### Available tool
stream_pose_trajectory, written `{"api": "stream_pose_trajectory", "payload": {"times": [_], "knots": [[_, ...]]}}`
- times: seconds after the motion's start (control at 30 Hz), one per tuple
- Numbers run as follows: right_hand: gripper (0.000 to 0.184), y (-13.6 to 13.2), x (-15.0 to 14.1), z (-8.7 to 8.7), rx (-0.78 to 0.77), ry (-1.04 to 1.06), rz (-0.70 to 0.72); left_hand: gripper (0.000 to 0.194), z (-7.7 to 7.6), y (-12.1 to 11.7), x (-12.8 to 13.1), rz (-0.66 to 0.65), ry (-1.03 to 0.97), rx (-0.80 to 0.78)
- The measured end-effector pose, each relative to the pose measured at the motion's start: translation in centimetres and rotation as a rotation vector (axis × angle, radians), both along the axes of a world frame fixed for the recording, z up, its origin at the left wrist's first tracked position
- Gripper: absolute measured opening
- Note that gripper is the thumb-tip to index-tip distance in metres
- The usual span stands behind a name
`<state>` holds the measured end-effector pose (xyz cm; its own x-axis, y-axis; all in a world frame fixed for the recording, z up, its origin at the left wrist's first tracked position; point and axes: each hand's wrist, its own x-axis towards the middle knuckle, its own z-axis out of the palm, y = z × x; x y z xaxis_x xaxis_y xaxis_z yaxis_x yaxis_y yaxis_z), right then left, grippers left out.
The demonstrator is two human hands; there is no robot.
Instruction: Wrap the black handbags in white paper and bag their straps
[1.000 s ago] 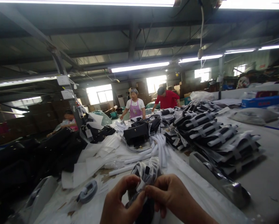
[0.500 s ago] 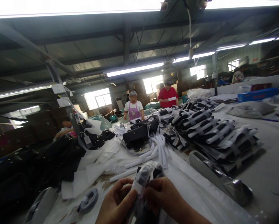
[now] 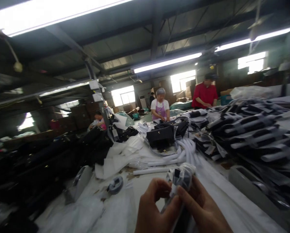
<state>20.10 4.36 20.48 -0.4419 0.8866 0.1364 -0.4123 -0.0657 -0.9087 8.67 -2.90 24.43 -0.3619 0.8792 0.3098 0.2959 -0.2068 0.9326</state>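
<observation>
In the lower middle, both hands grip a black strap (image 3: 186,174) bundled in clear plastic with a white band around it. My left hand (image 3: 153,205) pinches the bundle's left side between thumb and fingers. From the right, my right hand (image 3: 204,205) presses its thumb on the white band, with the fingers wrapped behind. The bundle's lower end is partly hidden by the hands. Beyond them, a black handbag (image 3: 160,137) sits on the table beside white foam tubes (image 3: 187,150). A roll of grey tape or strip (image 3: 115,185) lies left of my left hand.
Stacked wrapped black pieces (image 3: 253,129) crowd the right side. A grey tape dispenser (image 3: 253,186) stands before them, and another grey dispenser (image 3: 81,181) is at left. White sheets (image 3: 120,152) cover the left middle. Across the table are a person in a purple apron (image 3: 160,111) and one in red (image 3: 204,95).
The view has swung left, so the scene sits farther right. My right thumb now presses the front of the bundle's white band. The person in red has lowered their hands to the table.
</observation>
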Motion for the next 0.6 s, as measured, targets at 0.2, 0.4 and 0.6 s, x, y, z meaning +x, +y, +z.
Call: {"api": "stream_pose_trajectory", "payload": {"times": [0.2,0.4,0.6], "knots": [[0.073,1.8,-0.8,2.6,-0.138,-0.066,0.030,0.028,-1.5,-1.4,-3.7,-0.046,-0.032,0.076],[0.065,5.8,-2.3,3.5,-0.080,-0.247,0.108,0.043,-8.4,-4.9,-16.5,0.403,0.170,-0.240],[0.041,11.2,-1.0,-1.4,0.093,-0.449,0.052,0.061,-16.2,-9.6,-28.1,0.667,0.458,-0.598]]}}
